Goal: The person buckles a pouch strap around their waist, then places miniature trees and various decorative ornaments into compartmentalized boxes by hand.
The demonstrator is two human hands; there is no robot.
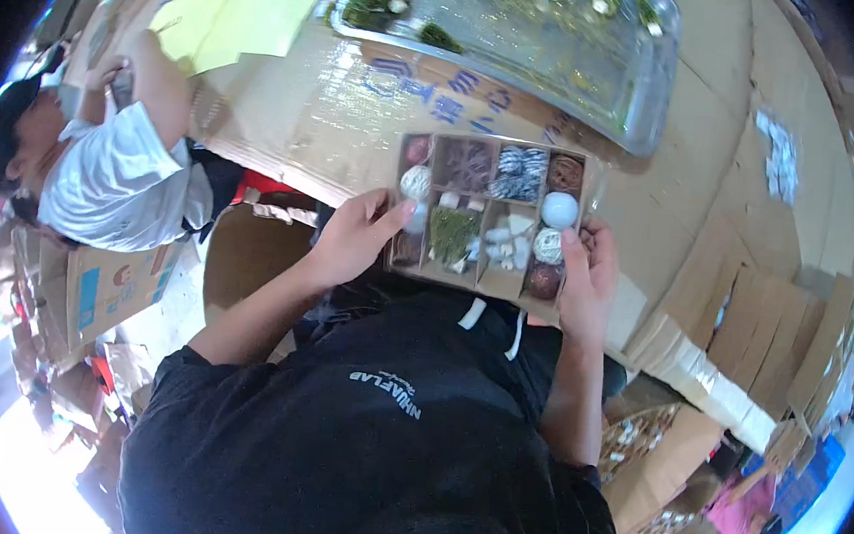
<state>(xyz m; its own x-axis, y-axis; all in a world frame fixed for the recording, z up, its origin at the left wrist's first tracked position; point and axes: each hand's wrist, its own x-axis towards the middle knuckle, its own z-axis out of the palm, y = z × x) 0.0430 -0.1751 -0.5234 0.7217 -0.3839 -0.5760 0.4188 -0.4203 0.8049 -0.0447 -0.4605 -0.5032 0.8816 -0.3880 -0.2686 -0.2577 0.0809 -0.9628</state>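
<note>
Head view, looking down over a black shirt. Item: compartmented cardboard tray (492, 152), shallow, brown, held level just above the near edge of the tabletop (716, 169), which is covered in flattened cardboard.

Contents: a white ball (559, 209) and a cream twine ball (548, 244) in the right column; a brown ball (543, 280) below them; a striped blue-and-white ball (521, 172) in the upper row; a second twine ball (416, 181) at the left; a green sprig bundle (452, 233) in a middle cell; small white pieces (505, 239) beside it.

Left hand (354, 236): grip closed on the tray's left edge, thumb lying over the rim near the lower left cells. Right hand (587, 275): grip closed on the tray's right edge, thumb over the rim beside the twine ball.

Beyond the tray: a clear plastic tub (603, 70) holding greenery and white bits, resting on the tabletop. Yellow paper sheets (256, 13) lie further left. Another person in a white shirt (118, 182) leans at the tabletop's left side. Stacked cardboard pieces (753, 333) sit at the right.
</note>
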